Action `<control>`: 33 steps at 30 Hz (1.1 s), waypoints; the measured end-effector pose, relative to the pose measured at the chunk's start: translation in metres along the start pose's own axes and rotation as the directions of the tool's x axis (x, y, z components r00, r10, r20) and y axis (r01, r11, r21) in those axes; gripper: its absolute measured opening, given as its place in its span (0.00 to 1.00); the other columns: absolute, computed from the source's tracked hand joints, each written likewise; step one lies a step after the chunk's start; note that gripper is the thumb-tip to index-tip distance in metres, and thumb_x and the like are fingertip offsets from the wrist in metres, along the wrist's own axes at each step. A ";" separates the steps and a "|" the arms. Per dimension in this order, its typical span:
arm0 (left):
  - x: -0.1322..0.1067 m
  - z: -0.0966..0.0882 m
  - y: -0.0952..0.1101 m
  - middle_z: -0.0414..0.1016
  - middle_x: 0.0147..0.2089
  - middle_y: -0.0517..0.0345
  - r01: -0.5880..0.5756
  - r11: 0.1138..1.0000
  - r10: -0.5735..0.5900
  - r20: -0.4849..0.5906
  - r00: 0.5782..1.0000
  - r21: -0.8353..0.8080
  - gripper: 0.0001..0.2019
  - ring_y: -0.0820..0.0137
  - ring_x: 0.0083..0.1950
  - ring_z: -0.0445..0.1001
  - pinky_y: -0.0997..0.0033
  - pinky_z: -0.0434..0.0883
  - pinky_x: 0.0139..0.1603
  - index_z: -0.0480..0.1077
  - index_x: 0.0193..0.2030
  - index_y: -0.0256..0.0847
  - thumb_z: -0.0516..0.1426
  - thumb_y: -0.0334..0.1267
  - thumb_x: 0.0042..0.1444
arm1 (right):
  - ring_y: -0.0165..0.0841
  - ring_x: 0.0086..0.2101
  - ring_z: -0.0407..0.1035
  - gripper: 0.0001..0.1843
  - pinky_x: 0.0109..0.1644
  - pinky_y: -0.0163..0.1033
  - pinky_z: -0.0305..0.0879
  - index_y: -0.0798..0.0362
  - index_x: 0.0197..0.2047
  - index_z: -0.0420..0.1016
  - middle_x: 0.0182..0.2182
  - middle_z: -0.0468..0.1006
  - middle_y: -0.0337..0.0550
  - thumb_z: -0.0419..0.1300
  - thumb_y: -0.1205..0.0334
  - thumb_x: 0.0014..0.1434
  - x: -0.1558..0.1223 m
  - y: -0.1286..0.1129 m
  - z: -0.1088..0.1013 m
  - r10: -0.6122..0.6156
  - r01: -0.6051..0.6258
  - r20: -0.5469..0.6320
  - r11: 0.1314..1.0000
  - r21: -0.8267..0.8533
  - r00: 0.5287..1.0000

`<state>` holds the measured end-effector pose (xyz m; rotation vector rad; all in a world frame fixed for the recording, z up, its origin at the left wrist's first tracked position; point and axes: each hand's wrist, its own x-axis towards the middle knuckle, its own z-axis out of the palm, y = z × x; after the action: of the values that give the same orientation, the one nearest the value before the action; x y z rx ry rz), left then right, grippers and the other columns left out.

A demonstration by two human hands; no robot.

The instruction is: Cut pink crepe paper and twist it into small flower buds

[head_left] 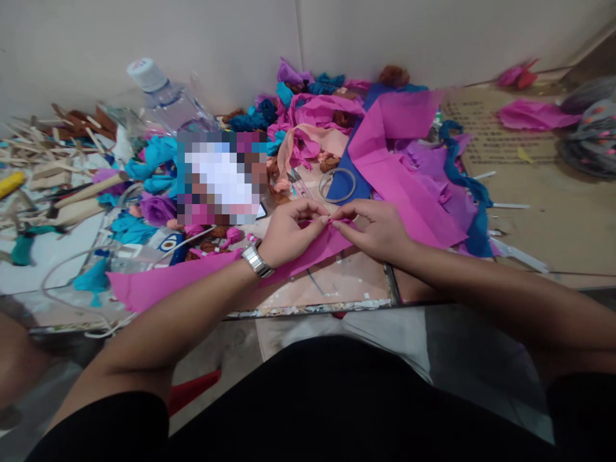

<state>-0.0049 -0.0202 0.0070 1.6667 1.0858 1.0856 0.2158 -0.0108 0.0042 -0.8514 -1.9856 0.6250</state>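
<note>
A long strip of pink crepe paper [178, 277] runs under my left forearm and up to my fingertips. My left hand [297, 232], with a silver watch at the wrist, pinches the strip's upper end between thumb and index finger. Facing it, my right hand [373, 228] pinches the same end, and the fingertips of both hands almost meet. Just beyond them lies a coil of thin wire [337, 186], partly over a blue sheet [344, 184]. A wider pink crepe sheet [409, 173] spreads to the right of my right hand.
Crumpled purple, blue and brown paper pieces [156, 208] crowd the left. A clear plastic bottle [176, 102] stands by the wall, near a pile of wooden sticks [48, 154]. Cardboard [529, 218] covers the right side. A blurred-out phone-like screen [221, 176] lies left of centre.
</note>
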 end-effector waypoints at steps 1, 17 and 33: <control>0.000 0.000 -0.001 0.86 0.40 0.52 0.007 1.000 -0.007 -0.002 1.000 -0.008 0.09 0.70 0.38 0.82 0.71 0.77 0.42 0.80 0.43 0.37 0.67 0.42 0.62 | 0.35 0.36 0.82 0.04 0.42 0.40 0.76 0.50 0.41 0.85 0.37 0.89 0.42 0.68 0.62 0.67 0.000 0.000 0.000 -0.008 0.008 0.004 1.000 -0.007 1.000; -0.002 0.001 0.003 0.86 0.43 0.52 -0.067 0.996 0.067 0.004 0.998 0.058 0.09 0.69 0.42 0.84 0.71 0.79 0.45 0.79 0.45 0.38 0.67 0.41 0.64 | 0.36 0.38 0.82 0.05 0.43 0.40 0.75 0.50 0.44 0.85 0.38 0.89 0.42 0.66 0.62 0.68 -0.001 0.003 -0.001 -0.071 0.073 0.035 0.996 -0.057 0.997; -0.007 0.002 0.006 0.86 0.45 0.54 -0.165 0.964 0.166 0.013 0.986 0.209 0.10 0.68 0.44 0.84 0.68 0.80 0.50 0.79 0.47 0.41 0.64 0.46 0.69 | 0.40 0.40 0.77 0.04 0.46 0.45 0.70 0.49 0.43 0.78 0.39 0.83 0.44 0.62 0.61 0.70 -0.001 0.003 0.001 0.010 -0.004 0.111 0.999 -0.047 0.994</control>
<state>-0.0039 -0.0291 0.0109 1.9517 1.1108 1.1116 0.2161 -0.0097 0.0016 -0.8686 -2.1061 0.6446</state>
